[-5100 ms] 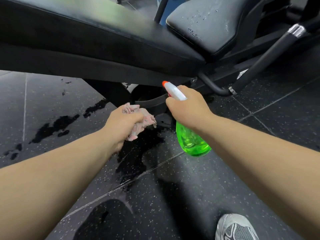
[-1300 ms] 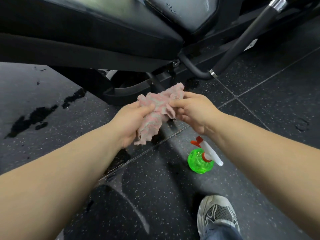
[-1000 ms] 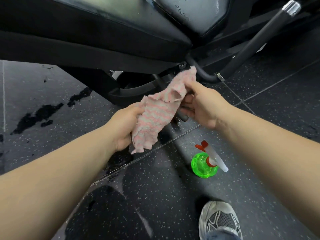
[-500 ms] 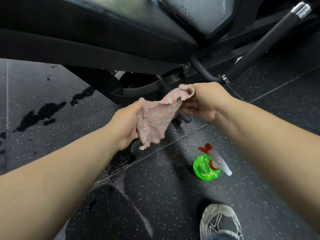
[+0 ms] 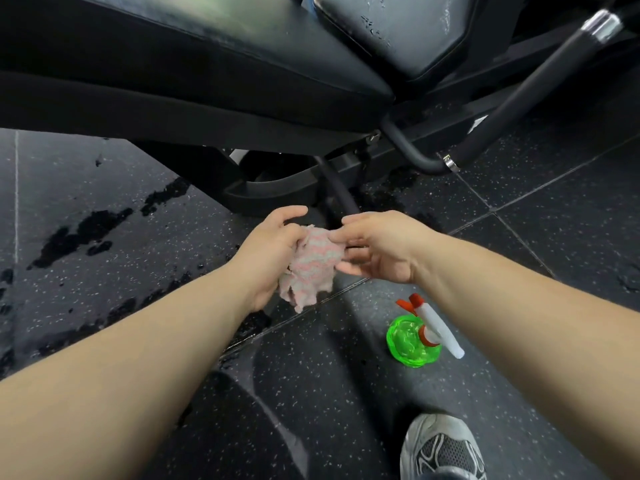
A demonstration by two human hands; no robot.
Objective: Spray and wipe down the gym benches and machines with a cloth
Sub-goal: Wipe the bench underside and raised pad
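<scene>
bunching the pink cloth (image 5: 313,268) in front of the bench (image 5: 214,64), the left hand (image 5: 270,251) has its grip closed on it; the right hand (image 5: 384,249) pinches its edge, fingers loosely spread. spray bottle (image 5: 414,341) stands on the floor (image 5: 104,271) below the right wrist.

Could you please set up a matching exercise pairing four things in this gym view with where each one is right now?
Things:
1. cloth
2. spray bottle
3. shoe
4. seat pad

Places or states:
A. beaded with droplets, at the top of the view
B. standing on the floor under the right forearm
C. bunched between the left hand and right hand
D. at the bottom edge of the view

Pairs: 1-C, 2-B, 3-D, 4-A
</scene>
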